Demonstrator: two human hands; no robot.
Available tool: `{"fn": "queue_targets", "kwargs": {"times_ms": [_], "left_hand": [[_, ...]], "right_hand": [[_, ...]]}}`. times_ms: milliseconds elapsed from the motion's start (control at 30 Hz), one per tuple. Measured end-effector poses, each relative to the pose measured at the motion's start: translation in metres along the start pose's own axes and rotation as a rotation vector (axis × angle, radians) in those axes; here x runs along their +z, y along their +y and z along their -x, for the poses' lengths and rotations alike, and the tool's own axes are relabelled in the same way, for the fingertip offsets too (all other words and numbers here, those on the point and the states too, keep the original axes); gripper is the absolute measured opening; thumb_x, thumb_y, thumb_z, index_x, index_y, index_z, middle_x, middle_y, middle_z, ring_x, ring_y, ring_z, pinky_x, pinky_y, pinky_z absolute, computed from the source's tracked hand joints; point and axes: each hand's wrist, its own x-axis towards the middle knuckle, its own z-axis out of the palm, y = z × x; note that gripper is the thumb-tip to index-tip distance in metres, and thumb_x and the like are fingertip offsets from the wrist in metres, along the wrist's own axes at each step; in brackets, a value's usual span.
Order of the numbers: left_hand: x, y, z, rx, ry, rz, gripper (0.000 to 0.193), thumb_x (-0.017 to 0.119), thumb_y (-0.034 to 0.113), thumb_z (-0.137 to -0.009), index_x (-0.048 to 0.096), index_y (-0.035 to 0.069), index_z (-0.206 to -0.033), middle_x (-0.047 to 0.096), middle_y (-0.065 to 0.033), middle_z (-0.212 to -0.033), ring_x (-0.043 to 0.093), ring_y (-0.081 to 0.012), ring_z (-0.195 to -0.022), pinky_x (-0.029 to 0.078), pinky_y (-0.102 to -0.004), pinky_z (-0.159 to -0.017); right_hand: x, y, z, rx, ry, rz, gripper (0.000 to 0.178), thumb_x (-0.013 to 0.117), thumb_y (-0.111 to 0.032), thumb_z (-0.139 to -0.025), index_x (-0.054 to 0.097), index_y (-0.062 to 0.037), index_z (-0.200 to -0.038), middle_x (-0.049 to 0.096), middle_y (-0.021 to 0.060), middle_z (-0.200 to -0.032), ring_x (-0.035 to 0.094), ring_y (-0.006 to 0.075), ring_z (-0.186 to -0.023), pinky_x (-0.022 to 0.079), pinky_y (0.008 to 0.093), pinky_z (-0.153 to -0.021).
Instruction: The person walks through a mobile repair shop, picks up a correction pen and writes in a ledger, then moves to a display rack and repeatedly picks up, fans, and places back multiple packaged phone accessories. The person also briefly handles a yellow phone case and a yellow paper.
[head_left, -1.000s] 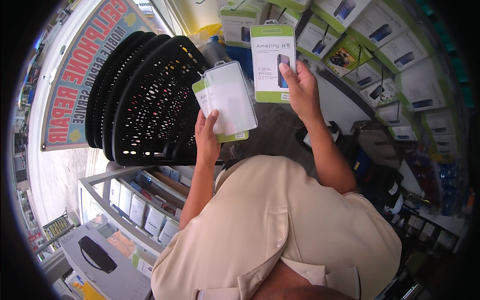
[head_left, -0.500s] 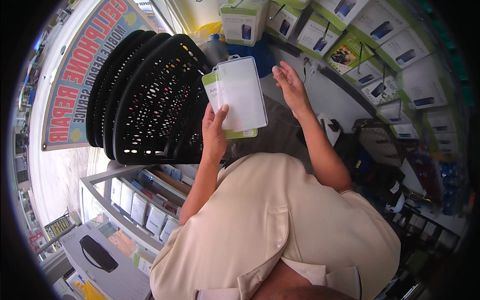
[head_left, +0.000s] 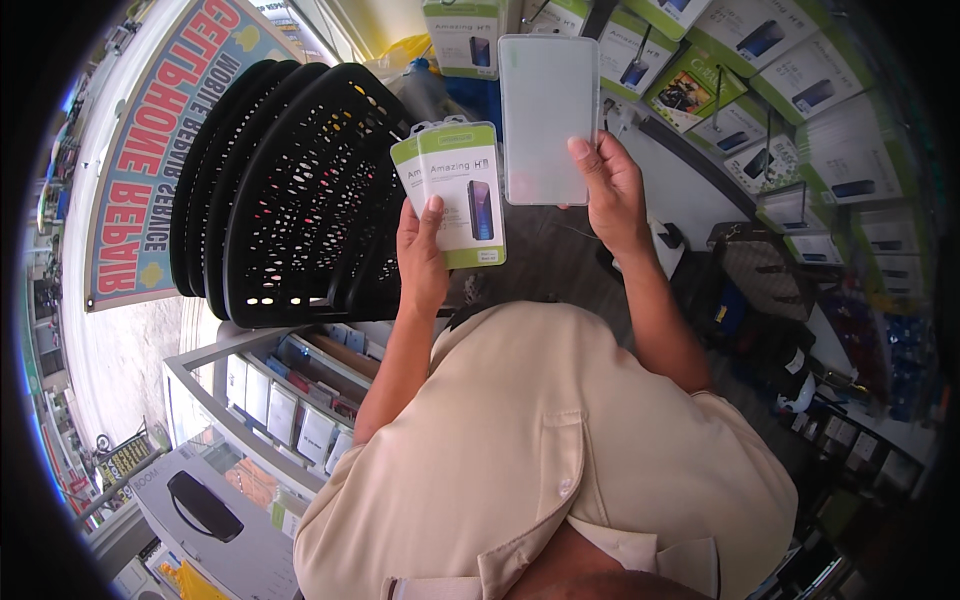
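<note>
My left hand (head_left: 422, 255) pinches a small fan of green-and-white screen protector packs (head_left: 452, 215) by their lower left side, thumb on the front one. That front pack pictures a dark phone. In my right hand (head_left: 616, 200) is a flat, clear plastic case (head_left: 548, 115) with a frosted white sheet inside, held upright by its lower right corner. My right thumb presses its face and the fingers go behind. The case is apart from the packs, a little higher and to their right.
Black plastic baskets (head_left: 300, 200) are nested at the left, by a repair-shop banner (head_left: 150, 170). Similar packs (head_left: 765, 40) hang on hooks along the right wall. A glass display case (head_left: 240, 420) and a speaker box (head_left: 225, 520) stand at lower left.
My right hand has taken hold of the clear case and moved it up and right, off the packs. The front pack's printed face now shows in my left hand.
</note>
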Motion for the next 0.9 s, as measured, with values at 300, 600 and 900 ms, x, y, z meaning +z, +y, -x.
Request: {"fn": "queue_targets", "kwargs": {"times_ms": [300, 600, 900], "left_hand": [[-0.009, -0.001, 0.013, -0.017, 0.022, 0.01, 0.04, 0.066, 0.032, -0.105, 0.057, 0.006, -0.134, 0.068, -0.0046, -0.12, 0.064, -0.0118, -0.107, 0.051, -0.0304, -0.097], [-0.008, -0.004, 0.01, -0.053, -0.029, 0.064, 0.039, 0.068, 0.029, -0.104, 0.059, 0.006, -0.134, 0.068, -0.0039, -0.119, 0.063, -0.0114, -0.107, 0.05, -0.0299, -0.097], [0.013, -0.012, -0.001, -0.053, -0.057, 0.035, 0.046, 0.046, 0.044, -0.112, 0.06, 0.005, -0.132, 0.067, -0.0057, -0.117, 0.062, -0.0125, -0.104, 0.05, -0.0314, -0.096]], "right_hand": [[0.007, 0.012, -0.028, 0.02, 0.11, 0.29, 0.037, 0.06, -0.035, -0.107, 0.068, 0.0008, -0.109, 0.062, -0.0008, -0.073, 0.059, 0.0062, -0.06, 0.055, 0.0261, -0.051], [-0.008, 0.051, -0.107, 0.128, 0.288, 0.328, 0.072, 0.066, -0.057, -0.099, 0.06, 0.0092, -0.126, 0.066, 0.0123, -0.109, 0.068, 0.0192, -0.101, 0.058, 0.0308, -0.085], [0.006, 0.049, 0.019, 0.361, -0.135, 0.158, 0.037, 0.077, -0.038, -0.097, 0.065, -0.0035, -0.103, 0.067, -0.0004, -0.088, 0.059, 0.0066, -0.08, 0.05, 0.0233, -0.075]]}}
